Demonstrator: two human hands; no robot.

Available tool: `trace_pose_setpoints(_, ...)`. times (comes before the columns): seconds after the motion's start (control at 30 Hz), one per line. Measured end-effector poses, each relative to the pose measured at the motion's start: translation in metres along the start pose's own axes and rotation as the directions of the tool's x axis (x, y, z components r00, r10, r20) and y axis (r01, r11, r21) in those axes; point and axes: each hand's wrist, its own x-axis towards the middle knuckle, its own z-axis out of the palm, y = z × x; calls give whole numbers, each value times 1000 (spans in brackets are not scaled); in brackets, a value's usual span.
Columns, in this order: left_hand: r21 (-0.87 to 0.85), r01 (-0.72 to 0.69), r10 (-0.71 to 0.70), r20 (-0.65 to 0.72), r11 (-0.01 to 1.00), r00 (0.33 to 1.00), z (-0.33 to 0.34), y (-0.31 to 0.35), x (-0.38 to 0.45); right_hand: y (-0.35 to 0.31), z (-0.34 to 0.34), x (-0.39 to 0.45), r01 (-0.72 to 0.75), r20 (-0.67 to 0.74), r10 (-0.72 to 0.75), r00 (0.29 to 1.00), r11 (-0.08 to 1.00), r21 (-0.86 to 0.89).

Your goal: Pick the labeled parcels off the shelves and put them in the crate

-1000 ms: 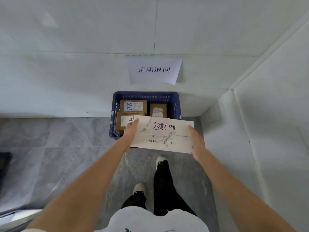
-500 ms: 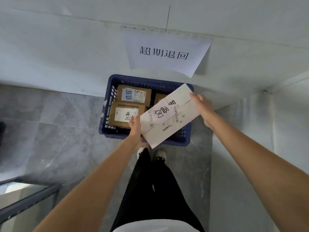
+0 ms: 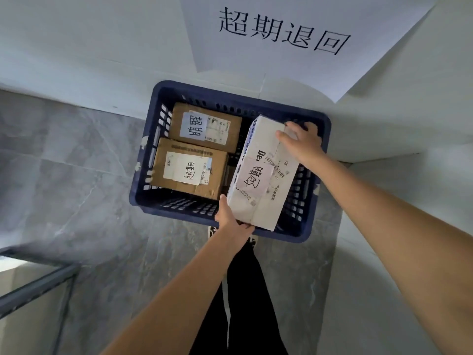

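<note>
White parcel [image 3: 263, 172] w/ handwritten label held tilted over the blue crate [image 3: 143, 175], right side. Left hand [image 3: 231, 220] grips its near end from below; right hand [image 3: 300, 143] grasps the far end. Two brown labeled boxes [image 3: 189, 169] lie inside crate, left side. Printed paper sign [image 3: 276, 39] on wall above.
</note>
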Motion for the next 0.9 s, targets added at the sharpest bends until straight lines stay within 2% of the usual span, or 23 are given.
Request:
trace_pose_setpoints(0.1, -4, 9, -9, 8, 1000, 1000, 3, 2, 15, 1, 16, 24, -67, 42, 64, 997, 995, 79)
trace_pose_setpoints(0.4, -58, 57, -52, 79, 997, 996, 21, 12, 56, 11, 49, 86, -75, 38, 71, 997, 990, 118)
trace_pose_setpoints(0.73, -28, 47, -44, 92, 998, 995, 29, 24, 59, 9, 65, 96, -12, -74, 23, 997, 990, 138)
trace_pose_setpoints(0.9, -12, 67, -66, 70, 998, 995, 35, 36, 59, 8, 70, 86, 40, -243, 21, 970, 969, 245)
